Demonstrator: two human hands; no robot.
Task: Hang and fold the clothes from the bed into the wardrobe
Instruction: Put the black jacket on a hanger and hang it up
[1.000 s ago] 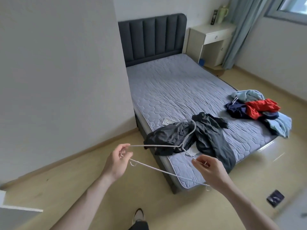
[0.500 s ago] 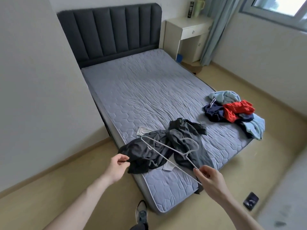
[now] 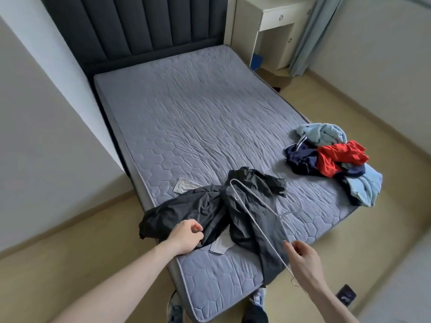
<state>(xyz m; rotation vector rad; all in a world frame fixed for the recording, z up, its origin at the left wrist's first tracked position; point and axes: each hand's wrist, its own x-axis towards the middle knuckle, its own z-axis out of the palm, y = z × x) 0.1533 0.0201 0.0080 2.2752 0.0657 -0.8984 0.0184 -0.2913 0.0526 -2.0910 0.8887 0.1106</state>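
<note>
Left hand (image 3: 186,236) now on crumpled black jacket (image 3: 245,213).

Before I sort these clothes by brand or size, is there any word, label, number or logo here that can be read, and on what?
None can be read.
White tag under the black jacket: too blurred to read.
White patch on the mattress: no legible print.
Dark object on the floor: pale mark, too small to read.
</note>
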